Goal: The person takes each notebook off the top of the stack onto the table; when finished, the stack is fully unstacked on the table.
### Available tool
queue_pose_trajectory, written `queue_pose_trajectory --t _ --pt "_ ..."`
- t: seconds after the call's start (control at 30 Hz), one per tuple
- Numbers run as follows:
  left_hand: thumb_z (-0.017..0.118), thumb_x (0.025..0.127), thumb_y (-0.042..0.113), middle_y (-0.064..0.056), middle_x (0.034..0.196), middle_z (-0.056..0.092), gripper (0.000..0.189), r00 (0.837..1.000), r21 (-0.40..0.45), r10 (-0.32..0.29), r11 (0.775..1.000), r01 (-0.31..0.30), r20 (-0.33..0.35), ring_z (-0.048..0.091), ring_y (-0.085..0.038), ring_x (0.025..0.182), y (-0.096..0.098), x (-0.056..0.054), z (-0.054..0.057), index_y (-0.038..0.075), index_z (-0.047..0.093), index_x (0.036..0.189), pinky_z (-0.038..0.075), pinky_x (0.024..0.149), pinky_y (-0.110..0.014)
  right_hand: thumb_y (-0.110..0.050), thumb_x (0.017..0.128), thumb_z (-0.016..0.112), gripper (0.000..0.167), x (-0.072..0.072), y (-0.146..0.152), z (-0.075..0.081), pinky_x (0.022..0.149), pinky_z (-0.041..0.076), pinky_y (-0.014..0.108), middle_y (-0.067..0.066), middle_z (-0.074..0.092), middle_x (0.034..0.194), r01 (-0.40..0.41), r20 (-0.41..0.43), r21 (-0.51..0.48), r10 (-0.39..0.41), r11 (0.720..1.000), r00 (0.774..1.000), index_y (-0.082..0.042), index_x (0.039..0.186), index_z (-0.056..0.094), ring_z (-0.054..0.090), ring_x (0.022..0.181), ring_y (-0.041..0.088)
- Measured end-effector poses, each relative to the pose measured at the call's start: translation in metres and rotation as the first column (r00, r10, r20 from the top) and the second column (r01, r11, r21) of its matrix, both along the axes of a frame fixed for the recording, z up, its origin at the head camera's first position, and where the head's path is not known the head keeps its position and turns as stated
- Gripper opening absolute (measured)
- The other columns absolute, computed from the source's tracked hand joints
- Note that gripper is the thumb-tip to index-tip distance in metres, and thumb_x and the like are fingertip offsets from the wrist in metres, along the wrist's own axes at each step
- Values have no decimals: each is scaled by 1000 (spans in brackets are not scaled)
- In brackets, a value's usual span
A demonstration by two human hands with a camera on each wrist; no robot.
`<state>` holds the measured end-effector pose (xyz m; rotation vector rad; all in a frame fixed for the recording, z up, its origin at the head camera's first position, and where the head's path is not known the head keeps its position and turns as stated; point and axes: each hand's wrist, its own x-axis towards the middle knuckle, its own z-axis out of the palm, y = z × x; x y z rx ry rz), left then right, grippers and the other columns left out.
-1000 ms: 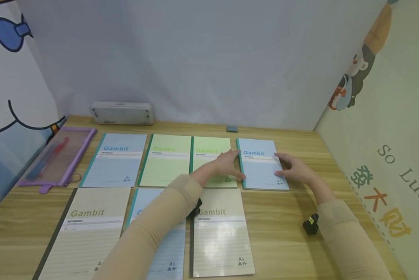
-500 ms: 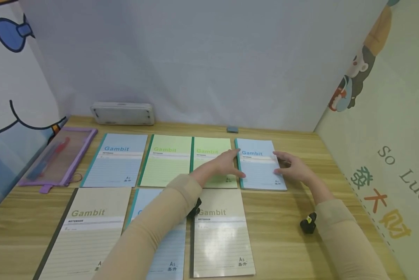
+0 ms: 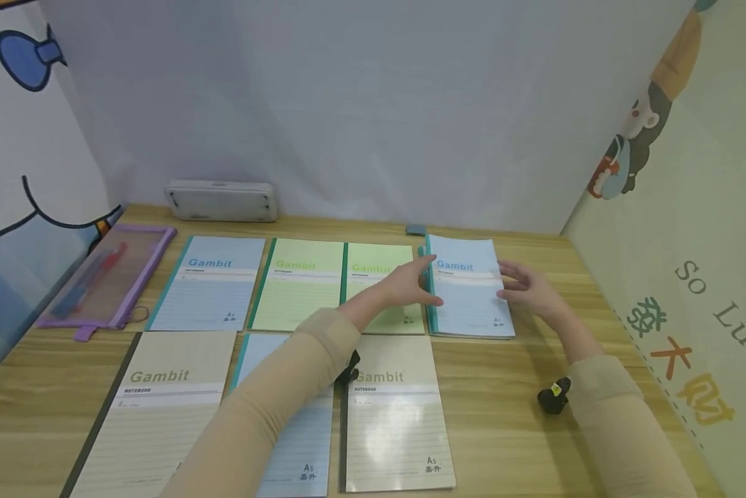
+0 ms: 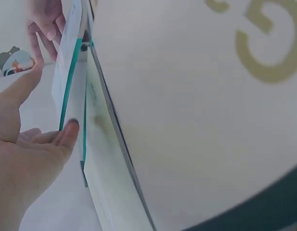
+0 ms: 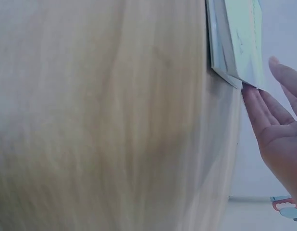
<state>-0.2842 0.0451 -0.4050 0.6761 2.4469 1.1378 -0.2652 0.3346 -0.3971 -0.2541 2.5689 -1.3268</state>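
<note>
A light-blue Gambit notebook with a teal spine is partly raised at the right end of the back row. Under it lies another notebook, mostly hidden; a bit of teal spine shows beside my left fingertips. My left hand reaches over a green notebook, its fingertips and thumb spread along the blue notebook's spine. At the opposite edge my right hand touches the same notebook with extended fingers. In the right wrist view those fingers reach beneath its corner and the thumb stands apart.
Another blue notebook and a green one complete the back row. In front lie two beige notebooks and a blue one partly under my left sleeve. A mesh pouch, pencil case and small grey block stand behind.
The blue notebook first slid slightly left. Now it has risen and shifted right, uncovering teal spine below it. Both hands have moved a little up and right with it.
</note>
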Motion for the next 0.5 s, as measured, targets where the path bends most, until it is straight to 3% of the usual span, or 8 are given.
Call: queue_pose_trajectory --t 0.1,0.27,0.4,0.5 --pt "75 82 22 -11 139 48 90 999 66 51 997 -51 1 57 -23 115 2 0 4 16 20 152 51 88 -31 -15 90 65 72 2 2 4 94 47 34 20 30 151 3 -15 -13 -4 1000 1000 -9 149 26 42 127 43" --pt "77 80 14 -10 118 60 82 988 172 154 973 -152 4 62 -16 96 6 1 8 14 31 148 52 76 -23 -19 89 67 72 6 5 13 82 47 16 16 31 150 8 -44 -14 -8 1000 999 -14 149 29 46 122 37" --pt "78 78 11 -6 134 51 80 979 258 201 945 -202 30 61 -12 91 7 3 14 15 36 146 52 75 -24 -22 90 66 73 9 7 25 83 47 19 16 29 150 -14 -51 -6 13 1000 999 -16 150 25 46 120 31" --pt "78 77 11 -6 142 44 81 981 285 191 939 -194 41 60 -12 93 7 5 21 17 35 146 52 76 -24 -23 90 65 76 11 10 35 87 45 26 17 28 151 -33 -41 9 33 999 999 -18 152 21 45 120 29"
